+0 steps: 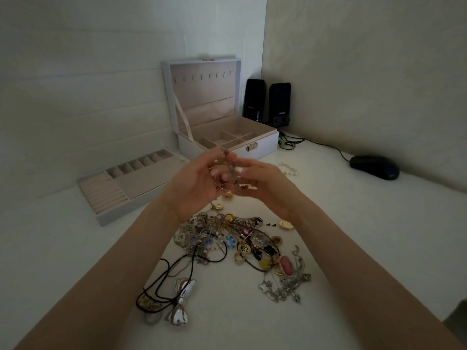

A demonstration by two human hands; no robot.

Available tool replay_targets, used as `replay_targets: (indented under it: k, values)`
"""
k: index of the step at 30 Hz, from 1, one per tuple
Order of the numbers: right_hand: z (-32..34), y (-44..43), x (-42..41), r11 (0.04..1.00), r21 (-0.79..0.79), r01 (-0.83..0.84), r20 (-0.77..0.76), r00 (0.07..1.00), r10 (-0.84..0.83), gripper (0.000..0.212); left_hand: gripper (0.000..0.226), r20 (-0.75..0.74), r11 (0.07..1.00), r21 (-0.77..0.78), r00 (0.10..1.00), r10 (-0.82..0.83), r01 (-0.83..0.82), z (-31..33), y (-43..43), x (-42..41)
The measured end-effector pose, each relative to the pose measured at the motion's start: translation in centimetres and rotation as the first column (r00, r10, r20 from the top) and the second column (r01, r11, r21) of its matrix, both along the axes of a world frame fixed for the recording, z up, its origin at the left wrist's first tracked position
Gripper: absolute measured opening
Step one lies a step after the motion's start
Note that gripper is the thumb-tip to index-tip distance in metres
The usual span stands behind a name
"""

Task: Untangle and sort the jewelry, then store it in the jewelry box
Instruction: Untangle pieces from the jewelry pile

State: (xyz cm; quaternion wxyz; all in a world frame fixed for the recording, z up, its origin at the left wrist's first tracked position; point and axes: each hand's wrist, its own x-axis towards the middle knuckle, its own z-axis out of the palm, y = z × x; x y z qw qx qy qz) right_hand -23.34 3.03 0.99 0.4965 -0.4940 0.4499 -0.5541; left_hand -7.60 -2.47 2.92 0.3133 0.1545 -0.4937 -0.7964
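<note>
Head view: L hand [192, 183] and R hand [265, 188] raised over the bench [75, 248], both grips pinching a bead strand [228, 160] btw fingertips. Strand blurred, ends lost behind fingers; can't tell necklace or bracelet. Other jewelry lies in a tangled pile [227, 238] below the wrists, pieces overlapping, hard to separate. Box [265, 145] open at back, tray [141, 180] just left. Forearms cut off at bottom.

On the worktop [63, 248] we see the jewelry pile [227, 238] in front, the jewelry box [222, 122] behind it, the tray [126, 183] at left, the speakers [267, 104] and the mouse [374, 167] at right.
</note>
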Motion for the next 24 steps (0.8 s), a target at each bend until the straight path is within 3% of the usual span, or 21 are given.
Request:
replay_targets:
  k: [2, 5, 11, 14, 19, 24]
  values:
    - [-0.1, 0.2, -0.1, 0.993, 0.026, -0.114, -0.029, 0.993, 0.114, 0.032, 0.026, 0.062, 0.991, -0.128, 0.998, -0.024, 0.032, -0.1, 0.1, -0.2]
    - [0.0, 0.5, -0.2, 0.992, 0.054, -0.111, -0.048, 0.992, 0.113, 0.014, 0.030, 0.203, 0.963, -0.253, 0.978, -0.047, 0.098, -0.4, 0.3, 0.0]
    - [0.6, 0.6, -1.8, 0.997, 0.056, 0.047, -0.091, 0.995, -0.042, 0.008, 0.027, 0.256, 0.967, -0.239, 0.955, 0.149, -0.086, -0.7, 0.3, -0.4]
    - [2.1, 0.6, -3.4, 0.991, 0.040, 0.131, -0.100, 0.987, -0.127, 0.012, 0.028, 0.299, 0.962, -0.260, 0.941, 0.161, -0.083, -0.9, 0.3, -0.5]
    - [3.6, -0.6, -6.8, 0.931, 0.049, 0.361, -0.442, 0.844, -0.304, 0.018, 0.025, 0.329, 0.918, -0.373, 0.905, 0.268, -0.136, -1.1, 0.4, -0.1]
    - [2.1, -3.2, -10.0, 0.828, 0.029, 0.560, -0.432, 0.754, -0.495, 0.009, 0.020, 0.350, 0.871, -0.425, 0.843, 0.408, -0.245, -1.4, 0.2, 0.2]
